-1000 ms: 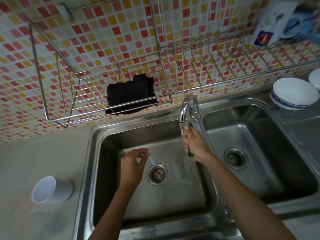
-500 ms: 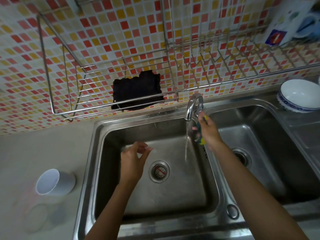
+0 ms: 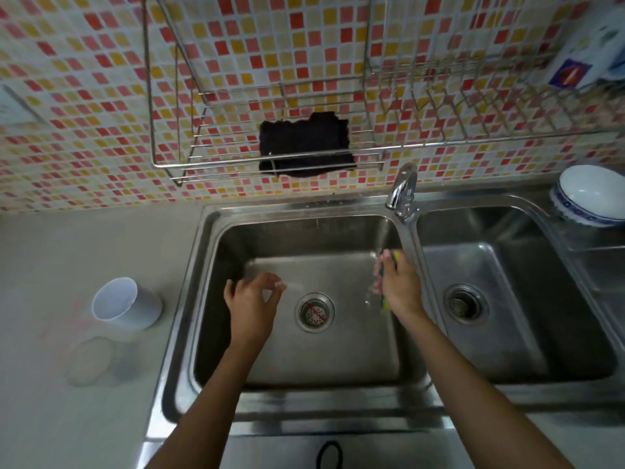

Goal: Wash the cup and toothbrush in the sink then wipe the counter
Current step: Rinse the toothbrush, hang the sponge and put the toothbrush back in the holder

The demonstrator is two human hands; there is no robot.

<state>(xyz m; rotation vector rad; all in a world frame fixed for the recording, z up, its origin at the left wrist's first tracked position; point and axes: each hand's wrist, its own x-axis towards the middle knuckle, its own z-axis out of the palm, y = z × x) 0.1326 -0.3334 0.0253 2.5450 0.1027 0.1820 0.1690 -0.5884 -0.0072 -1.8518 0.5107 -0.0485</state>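
My right hand (image 3: 399,286) is closed around a green and yellow toothbrush (image 3: 394,257), held upright under the thin stream of water from the tap (image 3: 402,189), over the right side of the left sink basin (image 3: 318,340). My left hand (image 3: 252,301) hovers over the same basin, left of the drain (image 3: 314,312), fingers loosely curled and apart with nothing in them. A white cup (image 3: 125,304) lies tilted on the grey counter (image 3: 84,252), left of the sink.
A dark cloth (image 3: 306,145) hangs in the wire rack (image 3: 270,162) on the tiled wall behind the sink. A second basin (image 3: 500,299) lies to the right, with a white bowl (image 3: 592,194) at its far corner. Faint wet marks (image 3: 91,360) show near the cup.
My right hand lifted the toothbrush up toward the tap, then brought it back down under the stream. My left hand let its fingers loosen and shifted a little left. The view tilted.
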